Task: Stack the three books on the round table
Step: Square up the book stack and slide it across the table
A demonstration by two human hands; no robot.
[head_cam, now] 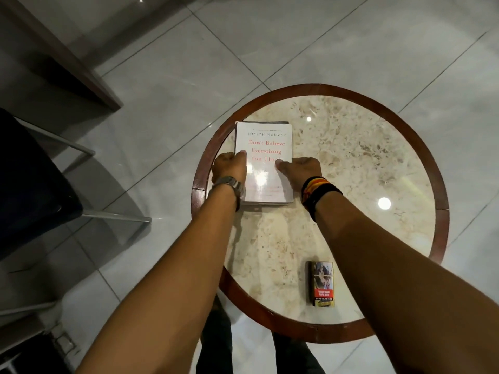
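The stack of books (264, 163) is found lying flat on the round table (351, 168), close to its left rim; only the white top cover is seen, with dark edges beneath, so the count cannot be confirmed. The pile is gripped by the left hand (229, 166) at its left edge and by the right hand (301, 168) at its right, thumbs pressed on the cover. A cigarette pack (322, 284) lies well apart. Uneven pressure could skew the glossy covers or push the pile over the rim.
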